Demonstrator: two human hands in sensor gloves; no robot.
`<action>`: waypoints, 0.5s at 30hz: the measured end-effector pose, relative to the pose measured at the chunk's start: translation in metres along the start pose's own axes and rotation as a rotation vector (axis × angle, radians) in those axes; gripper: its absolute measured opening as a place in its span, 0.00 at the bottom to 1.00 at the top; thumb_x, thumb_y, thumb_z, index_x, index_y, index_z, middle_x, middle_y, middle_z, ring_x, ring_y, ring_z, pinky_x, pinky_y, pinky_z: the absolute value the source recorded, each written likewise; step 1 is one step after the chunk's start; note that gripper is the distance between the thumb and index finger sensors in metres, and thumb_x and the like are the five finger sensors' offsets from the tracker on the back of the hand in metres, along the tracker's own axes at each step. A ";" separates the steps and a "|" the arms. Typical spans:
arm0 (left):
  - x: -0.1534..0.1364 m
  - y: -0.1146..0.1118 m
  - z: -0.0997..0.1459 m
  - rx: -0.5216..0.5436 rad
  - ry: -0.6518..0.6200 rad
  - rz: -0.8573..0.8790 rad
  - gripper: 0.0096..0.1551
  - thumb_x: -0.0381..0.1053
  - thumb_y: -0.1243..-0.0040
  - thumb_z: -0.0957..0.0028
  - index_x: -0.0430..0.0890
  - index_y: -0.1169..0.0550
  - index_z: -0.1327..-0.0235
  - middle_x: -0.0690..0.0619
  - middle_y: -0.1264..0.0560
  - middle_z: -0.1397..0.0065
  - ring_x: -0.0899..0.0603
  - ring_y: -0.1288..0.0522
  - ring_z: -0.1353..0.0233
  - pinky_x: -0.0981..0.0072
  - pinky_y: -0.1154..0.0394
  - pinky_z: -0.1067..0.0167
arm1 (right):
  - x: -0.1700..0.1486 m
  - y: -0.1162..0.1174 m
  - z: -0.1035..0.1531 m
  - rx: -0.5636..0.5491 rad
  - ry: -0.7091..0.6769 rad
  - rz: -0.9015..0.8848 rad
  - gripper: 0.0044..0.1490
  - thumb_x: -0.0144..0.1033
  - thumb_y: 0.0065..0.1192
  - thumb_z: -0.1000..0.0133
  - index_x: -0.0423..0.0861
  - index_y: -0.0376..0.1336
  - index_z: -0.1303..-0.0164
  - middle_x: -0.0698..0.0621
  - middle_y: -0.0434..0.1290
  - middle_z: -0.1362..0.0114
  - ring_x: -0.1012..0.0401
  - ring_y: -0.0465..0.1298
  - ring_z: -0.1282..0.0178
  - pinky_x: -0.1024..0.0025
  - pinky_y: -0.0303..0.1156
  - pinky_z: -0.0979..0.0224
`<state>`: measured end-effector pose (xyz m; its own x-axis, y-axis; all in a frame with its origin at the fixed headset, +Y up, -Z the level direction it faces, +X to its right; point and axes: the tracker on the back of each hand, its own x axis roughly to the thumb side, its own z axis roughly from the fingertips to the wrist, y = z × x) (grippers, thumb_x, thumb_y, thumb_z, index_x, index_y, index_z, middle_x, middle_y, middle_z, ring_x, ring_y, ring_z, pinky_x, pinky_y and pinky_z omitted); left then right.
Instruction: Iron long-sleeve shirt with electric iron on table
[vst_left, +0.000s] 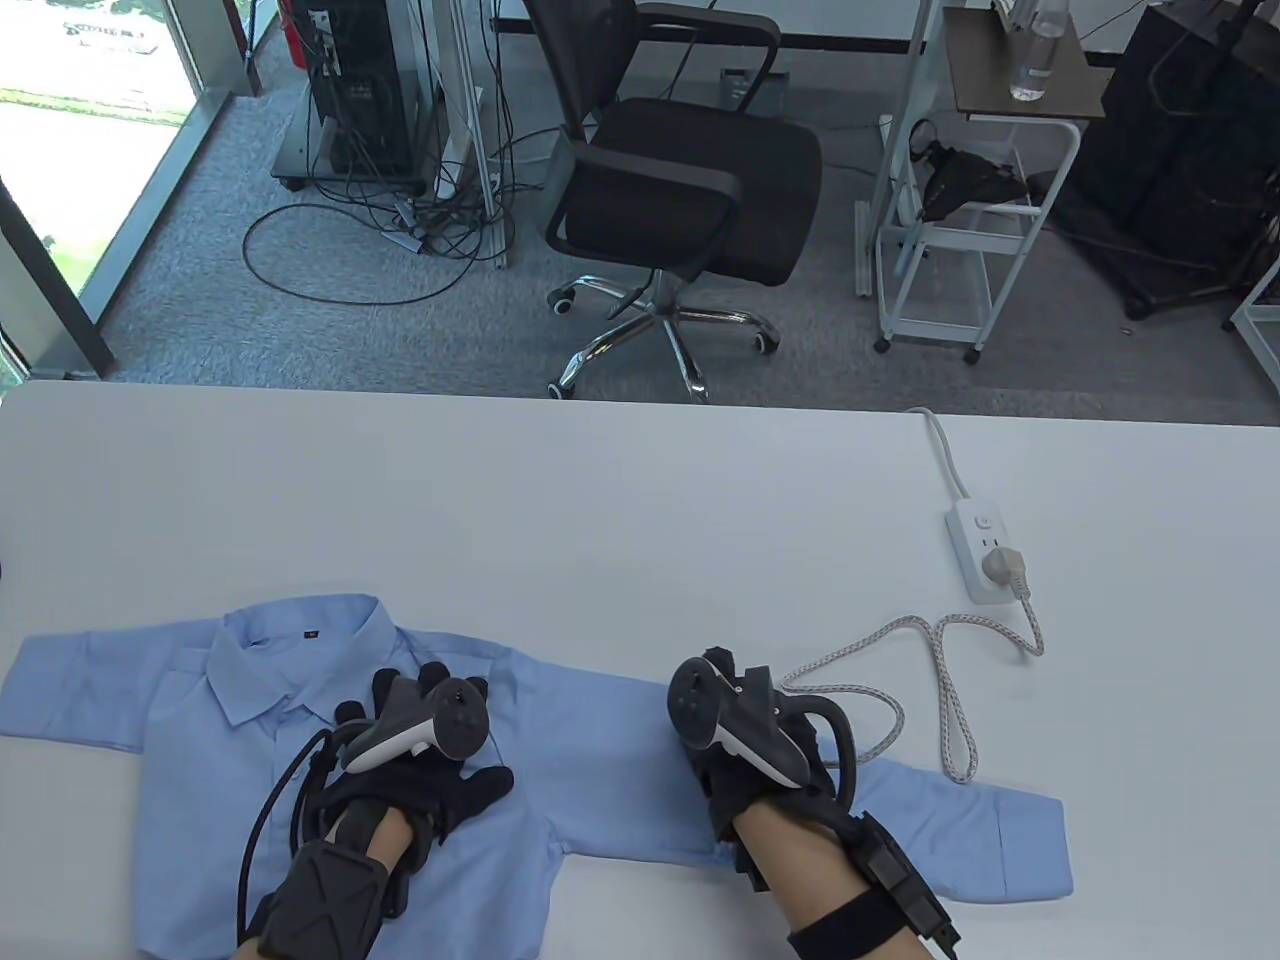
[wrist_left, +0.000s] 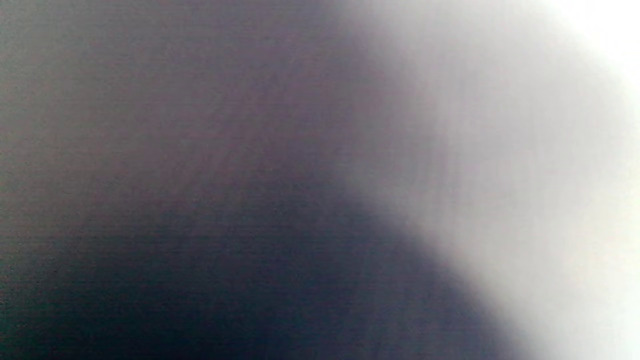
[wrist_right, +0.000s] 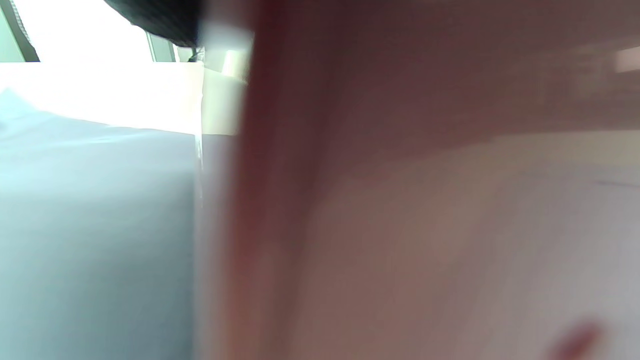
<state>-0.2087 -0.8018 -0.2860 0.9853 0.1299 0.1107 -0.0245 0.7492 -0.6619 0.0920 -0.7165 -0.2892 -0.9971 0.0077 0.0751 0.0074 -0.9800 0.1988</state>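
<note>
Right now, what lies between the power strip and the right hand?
In the table view, only the braided cord, looping over bare white table from the power strip towards the right hand; its far end is hidden there.

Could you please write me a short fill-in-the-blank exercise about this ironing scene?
1. The shirt on the table is light ____.
2. The left hand rests flat on the shirt's ____.
3. A grey plug sits in the white ____ strip.

Missing words: blue; front; power
</note>
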 end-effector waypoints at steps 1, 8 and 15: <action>0.000 0.000 0.000 0.001 0.000 0.000 0.62 0.80 0.70 0.62 0.53 0.79 0.32 0.37 0.84 0.28 0.17 0.78 0.30 0.12 0.69 0.41 | -0.006 0.000 0.001 -0.001 0.009 0.003 0.41 0.56 0.50 0.34 0.42 0.50 0.19 0.50 0.76 0.53 0.62 0.80 0.72 0.57 0.85 0.58; 0.000 0.000 0.000 -0.001 0.000 0.001 0.62 0.80 0.70 0.62 0.53 0.79 0.32 0.37 0.84 0.28 0.17 0.78 0.30 0.12 0.69 0.41 | -0.030 0.002 0.006 -0.007 0.044 0.008 0.40 0.56 0.50 0.34 0.43 0.51 0.19 0.50 0.76 0.53 0.62 0.80 0.72 0.57 0.85 0.58; 0.000 0.000 0.000 0.000 0.001 0.001 0.62 0.80 0.70 0.62 0.53 0.79 0.32 0.37 0.84 0.28 0.17 0.78 0.30 0.12 0.69 0.41 | -0.051 0.003 0.009 -0.011 0.087 0.011 0.40 0.56 0.50 0.34 0.43 0.51 0.18 0.50 0.76 0.53 0.62 0.80 0.72 0.57 0.85 0.58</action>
<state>-0.2090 -0.8021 -0.2862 0.9854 0.1304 0.1096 -0.0255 0.7492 -0.6619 0.1433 -0.7177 -0.2837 -0.9998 -0.0203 -0.0077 0.0185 -0.9821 0.1872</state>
